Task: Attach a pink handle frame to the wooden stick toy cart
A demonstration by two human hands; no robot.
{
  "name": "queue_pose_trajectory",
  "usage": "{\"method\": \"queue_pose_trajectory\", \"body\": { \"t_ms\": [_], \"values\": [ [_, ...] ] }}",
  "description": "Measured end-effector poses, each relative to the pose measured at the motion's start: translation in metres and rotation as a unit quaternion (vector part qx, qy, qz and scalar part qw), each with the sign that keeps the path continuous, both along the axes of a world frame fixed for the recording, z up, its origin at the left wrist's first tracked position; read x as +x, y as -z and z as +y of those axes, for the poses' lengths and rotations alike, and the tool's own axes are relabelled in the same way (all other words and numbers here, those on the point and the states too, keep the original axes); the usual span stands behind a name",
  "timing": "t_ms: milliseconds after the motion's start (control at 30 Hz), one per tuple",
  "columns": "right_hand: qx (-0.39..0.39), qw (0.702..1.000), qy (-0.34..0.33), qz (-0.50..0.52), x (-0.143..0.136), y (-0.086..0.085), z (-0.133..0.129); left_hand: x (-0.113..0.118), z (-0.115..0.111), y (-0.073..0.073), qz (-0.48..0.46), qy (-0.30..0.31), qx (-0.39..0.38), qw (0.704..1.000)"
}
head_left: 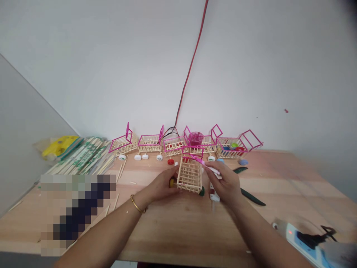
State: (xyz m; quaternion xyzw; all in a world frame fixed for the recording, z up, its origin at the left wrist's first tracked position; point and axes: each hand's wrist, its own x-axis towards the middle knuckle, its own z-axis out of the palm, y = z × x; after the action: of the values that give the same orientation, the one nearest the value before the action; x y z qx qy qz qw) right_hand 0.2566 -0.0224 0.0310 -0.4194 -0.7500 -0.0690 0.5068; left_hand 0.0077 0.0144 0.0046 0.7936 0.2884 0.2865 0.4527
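My left hand grips a small wooden-stick cart by its left side, near a yellow wheel. The cart has a barred basket, a pink upper rim at its far end and a green wheel at the near right corner. In my right hand is a slim brush, pink towards its tip and white along the handle. Its pink end lies at the cart's far rim. Beside the right fingers, a white tool lies on the table, partly hidden, so its kind is unclear.
Several similar carts with pink handles line the wall. A tub of pink paint stands among them. Bundled sticks and a yellow bag are at left. Dark green-handled pliers or cutters lie right, a power strip nearer.
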Motion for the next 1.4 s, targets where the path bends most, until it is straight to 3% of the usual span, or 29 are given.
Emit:
{"method": "queue_pose_trajectory", "body": {
  "t_ms": [733,1133,1400],
  "values": [
    [-0.016,0.997,-0.068,-0.03,-0.008,0.004,0.006,0.0,0.001,0.004,0.01,-0.012,0.003,1.0],
    [-0.047,0.997,-0.047,-0.037,-0.011,0.012,0.012,0.002,0.0,0.002,0.002,-0.007,-0.019,1.0],
    [-0.03,0.999,-0.019,-0.036,-0.008,0.004,0.01,0.0,0.002,0.004,0.008,-0.005,-0.005,1.0]
  ]
}}
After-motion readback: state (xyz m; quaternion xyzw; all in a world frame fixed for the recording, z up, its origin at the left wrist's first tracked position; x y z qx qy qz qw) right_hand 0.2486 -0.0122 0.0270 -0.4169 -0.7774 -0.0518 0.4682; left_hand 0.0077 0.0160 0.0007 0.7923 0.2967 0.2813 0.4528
